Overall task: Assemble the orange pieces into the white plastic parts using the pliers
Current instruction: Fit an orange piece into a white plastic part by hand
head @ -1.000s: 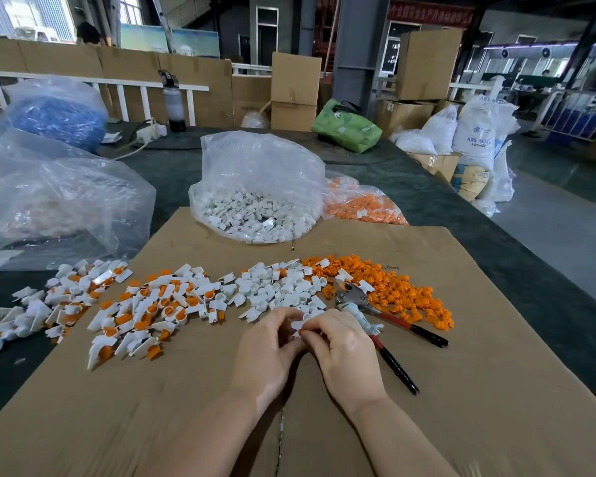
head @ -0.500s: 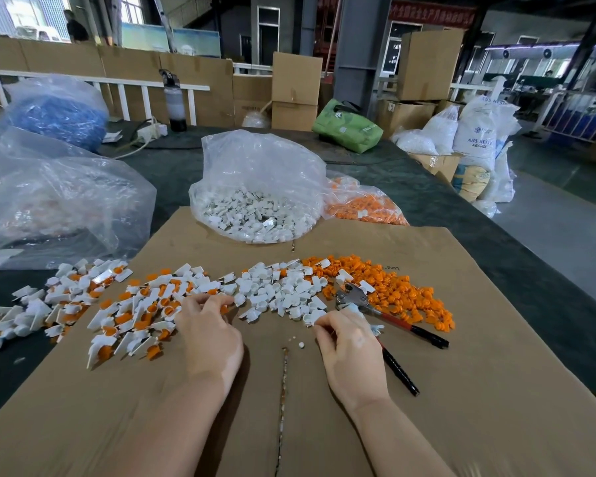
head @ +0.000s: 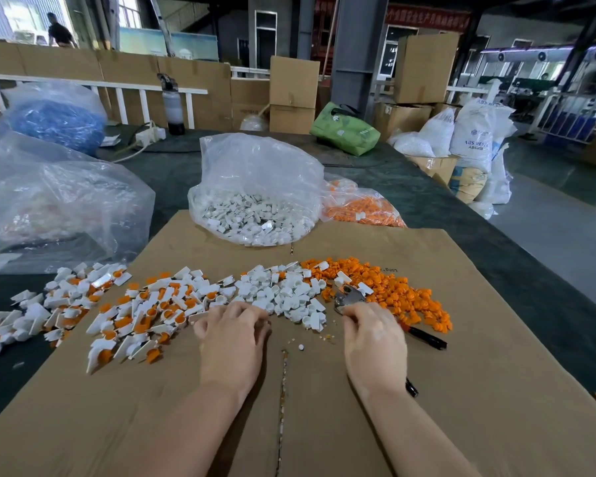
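Observation:
Loose white plastic parts (head: 283, 297) lie in a heap at the middle of the cardboard sheet (head: 324, 425), with loose orange pieces (head: 393, 290) to their right. Assembled white-and-orange parts (head: 135, 311) spread out to the left. My left hand (head: 231, 339) is at the near edge of the white heap with its fingers curled down onto the parts; the fingertips hide what they hold. My right hand (head: 375, 339) lies over the pliers (head: 350, 299) and grips them just behind the metal jaws. The black handle ends stick out to the right of the palm and beside the wrist.
A clear bag of white parts (head: 255, 215) and a bag of orange pieces (head: 362, 208) stand behind the cardboard. Large clear bags (head: 55, 197) sit at the left. Small crumbs of plastic (head: 301, 346) lie between my hands. The table edge runs along the right.
My hands were together at the white heap, then parted. My left hand went to the assembled pile and has shifted back right to the white heap. My right hand has settled onto the pliers.

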